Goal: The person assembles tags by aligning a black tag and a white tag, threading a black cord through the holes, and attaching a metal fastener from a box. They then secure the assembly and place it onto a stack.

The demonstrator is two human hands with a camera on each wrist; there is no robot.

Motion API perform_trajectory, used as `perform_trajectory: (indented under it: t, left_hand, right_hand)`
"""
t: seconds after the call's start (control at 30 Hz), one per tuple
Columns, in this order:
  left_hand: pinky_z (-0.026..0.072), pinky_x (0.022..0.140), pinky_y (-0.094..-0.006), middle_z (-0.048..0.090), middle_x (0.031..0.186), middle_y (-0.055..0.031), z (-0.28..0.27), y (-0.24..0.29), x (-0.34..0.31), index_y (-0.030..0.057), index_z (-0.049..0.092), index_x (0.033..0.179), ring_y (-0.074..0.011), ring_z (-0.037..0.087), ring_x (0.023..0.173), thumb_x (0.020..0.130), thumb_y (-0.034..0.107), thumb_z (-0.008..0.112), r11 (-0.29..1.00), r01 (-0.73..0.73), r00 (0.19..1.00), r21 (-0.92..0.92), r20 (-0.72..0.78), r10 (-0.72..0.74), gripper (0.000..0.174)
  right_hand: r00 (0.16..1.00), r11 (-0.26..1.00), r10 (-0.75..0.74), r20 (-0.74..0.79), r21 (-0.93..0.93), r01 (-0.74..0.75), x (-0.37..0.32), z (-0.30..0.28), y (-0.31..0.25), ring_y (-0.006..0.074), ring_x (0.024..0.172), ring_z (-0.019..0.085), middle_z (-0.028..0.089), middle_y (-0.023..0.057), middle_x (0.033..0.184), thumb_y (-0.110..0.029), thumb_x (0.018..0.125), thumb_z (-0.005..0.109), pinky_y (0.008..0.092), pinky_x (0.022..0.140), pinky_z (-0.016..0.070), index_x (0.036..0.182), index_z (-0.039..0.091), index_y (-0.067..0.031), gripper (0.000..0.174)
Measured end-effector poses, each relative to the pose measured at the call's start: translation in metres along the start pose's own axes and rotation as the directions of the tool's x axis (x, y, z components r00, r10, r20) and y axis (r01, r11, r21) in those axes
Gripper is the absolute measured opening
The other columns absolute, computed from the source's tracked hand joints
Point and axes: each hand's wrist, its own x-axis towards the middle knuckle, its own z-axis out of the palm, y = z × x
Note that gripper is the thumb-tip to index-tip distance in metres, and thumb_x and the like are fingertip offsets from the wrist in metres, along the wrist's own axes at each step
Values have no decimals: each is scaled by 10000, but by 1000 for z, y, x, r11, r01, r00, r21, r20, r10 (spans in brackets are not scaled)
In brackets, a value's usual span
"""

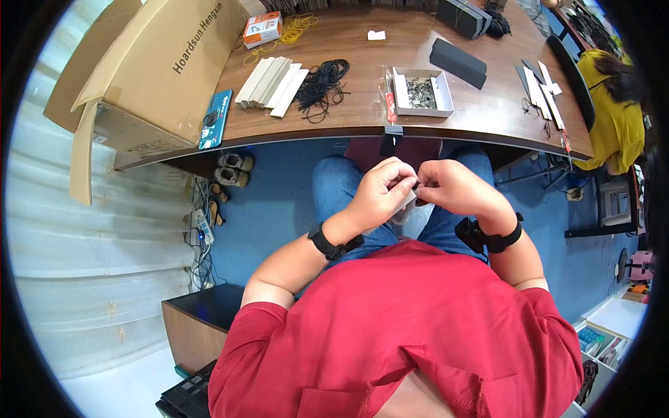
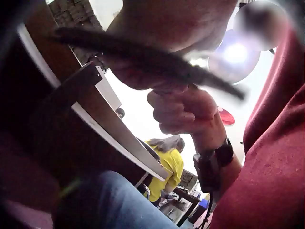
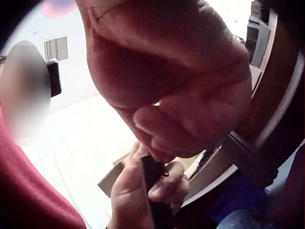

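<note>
Just beyond the lap, the left hand [image 1: 380, 194] and right hand [image 1: 456, 187] meet at their fingertips around a small dark and pale-edged piece [image 1: 407, 201]. In the left wrist view it appears as a long, blurred dark strip [image 2: 128, 52] crossing the left hand [image 2: 171, 21], with the right hand [image 2: 183, 113] behind. The right wrist view shows the left hand [image 3: 129, 196] gripping the dark strip [image 3: 157, 191] between thumb and fingers. The curled right hand [image 3: 167, 78] pinches at its upper end; its fingertips are partly hidden.
On the table [image 1: 334, 70] are a white box of small metal parts [image 1: 421, 94], black cords [image 1: 322, 85], pale strips [image 1: 268, 82], a dark block [image 1: 458, 63] and an orange-white box [image 1: 263, 29]. A large cardboard box [image 1: 157, 70] stands left. Another person [image 1: 613, 115] is at right.
</note>
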Motion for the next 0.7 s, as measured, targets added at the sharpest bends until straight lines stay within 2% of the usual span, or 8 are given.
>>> perform_trajectory:
  t: [0.07,0.23,0.4,0.43,0.5,0.53,0.63,0.7]
  left_hand:
    - [458,592,-285,565,864,-92,-3,0,3,26,625,895,-209,558,698,826,24,638,946,-279,960,162,14,281,70]
    - [470,577,-301,566,848,-119,-4,3,-5,27,614,897,-247,572,694,790,-11,657,856,-353,921,377,-20,389,122]
    - [475,617,-286,570,870,-111,-1,1,-4,8,588,897,-225,578,736,828,4,624,866,-289,924,408,-117,364,77]
    - [474,637,-280,568,874,-104,-1,1,-3,9,590,897,-207,576,753,843,13,610,931,-196,956,308,-153,252,58]
    - [471,676,-269,565,884,-89,-1,1,-2,11,593,898,-170,571,788,873,31,581,996,7,983,92,-184,10,34]
    - [457,754,-254,545,947,-69,-6,-4,-1,8,574,1028,-121,544,850,900,37,539,992,-58,992,113,-103,70,136]
    - [435,828,-245,522,1009,-71,-1,-1,-3,12,477,1214,-114,527,904,893,5,528,943,122,987,-311,-59,-147,325]
    - [426,861,-248,503,1064,-75,-4,4,0,31,305,1382,-109,523,954,886,-23,525,954,152,988,-258,34,-148,545]
  right_hand:
    - [979,958,159,131,218,-185,1,-10,-4,80,531,518,566,19,643,-100,849,611,225,477,418,792,584,-11,110]
    - [933,650,218,288,670,-359,3,-7,15,79,476,463,541,24,619,-71,876,575,219,435,361,818,564,-27,73]
    - [970,324,234,63,936,-139,6,15,13,80,495,470,551,16,649,-101,889,591,208,443,339,820,568,-44,92]
    - [971,268,240,13,960,-79,7,19,11,77,503,476,556,14,659,-111,889,600,203,443,332,815,569,-47,103]
    - [961,401,260,-97,916,-16,8,20,9,71,516,479,573,13,688,-130,906,590,197,457,335,868,579,-50,89]
    - [950,470,268,-163,883,19,9,19,11,70,515,477,575,12,690,-136,909,589,197,458,336,881,581,-49,91]
    - [911,549,289,-293,831,93,8,11,13,65,537,483,586,19,726,-141,918,581,193,475,347,916,581,-38,103]
    - [878,576,270,-395,797,182,5,5,16,61,555,480,587,22,749,-132,919,578,194,490,353,921,579,-37,95]
